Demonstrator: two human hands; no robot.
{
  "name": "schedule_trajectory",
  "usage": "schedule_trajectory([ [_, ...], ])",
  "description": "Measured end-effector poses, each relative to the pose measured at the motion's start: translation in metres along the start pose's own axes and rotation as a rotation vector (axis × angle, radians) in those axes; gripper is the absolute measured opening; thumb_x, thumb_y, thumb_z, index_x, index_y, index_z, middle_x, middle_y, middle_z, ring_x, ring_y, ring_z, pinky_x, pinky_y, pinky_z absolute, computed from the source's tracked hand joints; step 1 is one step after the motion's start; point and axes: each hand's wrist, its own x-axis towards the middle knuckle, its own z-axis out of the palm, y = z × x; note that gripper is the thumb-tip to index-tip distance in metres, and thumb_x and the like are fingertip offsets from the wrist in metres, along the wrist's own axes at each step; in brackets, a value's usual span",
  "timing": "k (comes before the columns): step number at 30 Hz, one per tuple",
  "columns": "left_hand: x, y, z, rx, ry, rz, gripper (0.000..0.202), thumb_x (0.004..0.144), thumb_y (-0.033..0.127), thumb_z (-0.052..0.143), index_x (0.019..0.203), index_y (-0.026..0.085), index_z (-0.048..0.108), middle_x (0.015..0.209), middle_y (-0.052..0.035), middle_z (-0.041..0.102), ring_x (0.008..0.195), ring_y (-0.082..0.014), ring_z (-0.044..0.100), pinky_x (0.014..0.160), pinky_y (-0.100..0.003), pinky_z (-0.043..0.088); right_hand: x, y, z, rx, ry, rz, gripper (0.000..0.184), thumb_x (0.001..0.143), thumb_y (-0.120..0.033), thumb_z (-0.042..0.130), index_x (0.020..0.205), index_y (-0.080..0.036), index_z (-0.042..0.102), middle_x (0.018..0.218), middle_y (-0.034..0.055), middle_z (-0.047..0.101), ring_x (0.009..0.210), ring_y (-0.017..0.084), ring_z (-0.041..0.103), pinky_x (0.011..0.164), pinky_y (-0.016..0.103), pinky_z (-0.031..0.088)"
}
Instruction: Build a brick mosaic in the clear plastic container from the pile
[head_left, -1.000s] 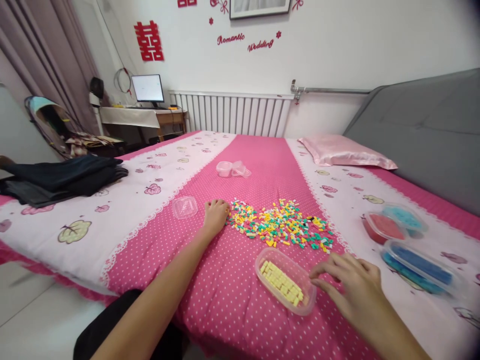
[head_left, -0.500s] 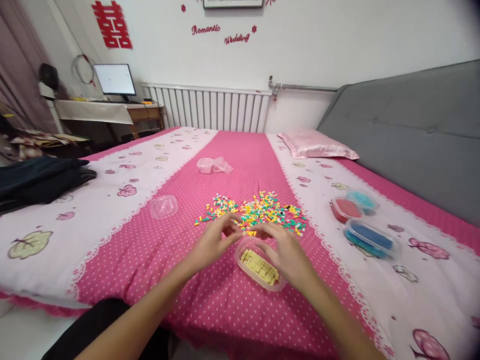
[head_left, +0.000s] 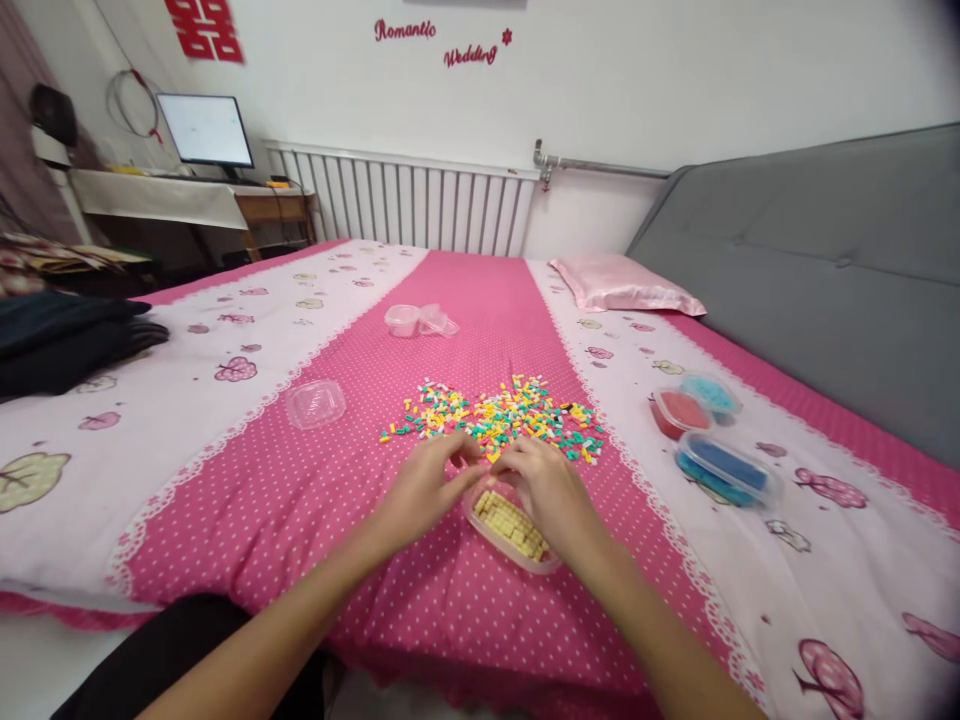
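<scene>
A clear oval plastic tub [head_left: 551, 567] sits on the bed in front of me, holding rows of small pale yellow blocks [head_left: 511, 525]. My left hand [head_left: 431, 490] is at the tub's far left rim, its fingers curled toward the thumb. Over the far right side, my right hand [head_left: 544, 485] has its fingers bent in a pinch. Both sets of fingertips nearly meet above the far end; anything between them is too small to make out. Just beyond lies a loose spread of tiny coloured pieces [head_left: 517, 415], yellow, green, white and pink.
A clear lid [head_left: 316, 404] lies to the left, and small clear containers [head_left: 403, 320] stand farther back. On the right are a blue-filled tub [head_left: 726, 468], a red-filled one [head_left: 679, 412] and a light blue one [head_left: 711, 396]. Dark folded clothing [head_left: 67, 340] lies far left.
My hands have come closer together over the tub's far end, and the right fingers have closed inward. The whole view has shifted slightly.
</scene>
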Motion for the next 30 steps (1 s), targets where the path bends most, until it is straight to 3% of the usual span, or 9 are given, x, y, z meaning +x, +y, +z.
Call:
schedule_trajectory([
  [3,0.001,0.000,-0.016,0.088,-0.007,0.002,0.018,0.097,0.032,0.054,0.092,0.019,0.064,0.091,-0.0032,0.067,0.087,-0.0179,0.060,0.080,-0.033,0.046,0.003,0.001,0.003,-0.113,-0.036,-0.011,0.030,0.097,-0.037,0.063,0.120,-0.018,0.063,0.122,0.0080,0.065,0.104,0.021,0.065,0.089,0.044,0.056],
  [6,0.002,-0.003,-0.024,0.141,-0.088,-0.004,0.018,0.099,0.031,0.055,0.094,0.017,0.066,0.090,-0.0026,0.068,0.084,-0.0164,0.061,0.079,-0.033,0.049,0.003,-0.001,0.006,-0.209,-0.074,-0.043,0.031,0.097,-0.037,0.062,0.122,-0.019,0.063,0.124,0.0083,0.065,0.105,0.022,0.065,0.090,0.045,0.056],
  [14,-0.003,-0.010,-0.010,0.178,-0.252,-0.057,0.025,0.099,0.038,0.059,0.101,0.013,0.066,0.094,-0.0032,0.069,0.084,-0.0150,0.067,0.081,-0.035,0.057,0.004,-0.015,0.008,-0.389,-0.122,-0.120,0.031,0.097,-0.037,0.062,0.121,-0.019,0.063,0.124,0.0083,0.065,0.106,0.022,0.065,0.092,0.046,0.055],
  [30,-0.006,-0.007,-0.007,0.194,-0.267,-0.134,0.026,0.100,0.038,0.059,0.108,0.014,0.065,0.099,-0.0046,0.069,0.087,-0.0157,0.068,0.082,-0.036,0.059,-0.006,-0.020,0.001,-0.464,-0.138,-0.088,0.024,0.096,-0.034,0.063,0.114,-0.018,0.066,0.118,0.0067,0.068,0.107,0.022,0.065,0.096,0.048,0.053],
])
